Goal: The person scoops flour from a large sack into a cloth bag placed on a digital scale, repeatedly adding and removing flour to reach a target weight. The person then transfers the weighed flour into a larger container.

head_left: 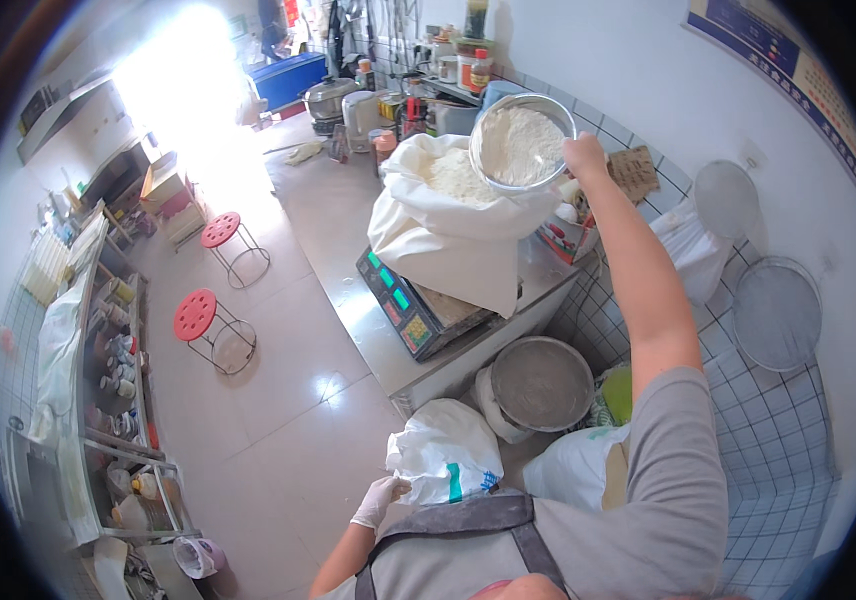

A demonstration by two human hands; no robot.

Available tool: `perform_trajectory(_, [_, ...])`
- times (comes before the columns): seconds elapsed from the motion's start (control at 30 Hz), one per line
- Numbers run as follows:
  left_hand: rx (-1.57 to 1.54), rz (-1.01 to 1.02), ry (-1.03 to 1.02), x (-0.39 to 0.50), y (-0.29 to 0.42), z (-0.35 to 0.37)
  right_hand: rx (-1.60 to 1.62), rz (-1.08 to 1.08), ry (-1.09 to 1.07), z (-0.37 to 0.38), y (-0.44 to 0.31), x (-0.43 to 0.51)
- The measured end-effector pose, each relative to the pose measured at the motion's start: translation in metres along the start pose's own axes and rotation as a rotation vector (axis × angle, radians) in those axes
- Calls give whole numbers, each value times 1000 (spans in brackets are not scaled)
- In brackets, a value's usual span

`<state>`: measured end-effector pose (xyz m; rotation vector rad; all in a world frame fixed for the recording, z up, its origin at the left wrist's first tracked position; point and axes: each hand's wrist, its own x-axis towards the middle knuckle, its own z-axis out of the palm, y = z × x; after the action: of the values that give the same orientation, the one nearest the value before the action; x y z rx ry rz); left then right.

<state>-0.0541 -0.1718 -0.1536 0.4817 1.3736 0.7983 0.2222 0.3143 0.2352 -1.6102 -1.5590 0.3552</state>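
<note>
My right hand [584, 159] grips the rim of a metal bowl [567, 120], tilted over an open white cloth sack [447, 244]. Pale flour [525, 146] fills much of the bowl. More flour [454, 174] shows in the mouth of the sack. The sack stands on a digital price scale [417, 315] with lit green displays. Down by my waist, my left hand [379, 502], in a white glove, pinches the edge of a white woven sack [447, 446] that bears printing. What this lower sack holds is hidden.
The scale sits on a metal worktop [353, 277], crowded at its far end by an electric kettle [360, 120] and a lidded pot [329, 97]. Below are a round grey container [542, 382] and another sack [578, 465]. Two red stools [195, 313] stand left. Round sieves [777, 313] hang on the wall.
</note>
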Motion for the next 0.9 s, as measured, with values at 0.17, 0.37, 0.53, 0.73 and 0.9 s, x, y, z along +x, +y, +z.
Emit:
perform_trajectory(0.17, [-57, 5, 17, 3, -5, -8, -438, -248, 49, 24, -47, -8])
perform_trajectory(0.37, [-18, -2, 9, 6, 3, -14, -551, -391, 82, 26, -72, -11])
perform_trajectory(0.53, [11, 32, 2, 9, 8, -12, -578, -377, 152, 20, -80, -1])
perform_trajectory(0.73, [6, 36, -9, 11, 8, -8, -468, -303, 170, 12, -82, -4])
perform_trajectory(0.9, [5, -3, 19, 14, 6, -5, -441, -231, 154, 15, -72, 5])
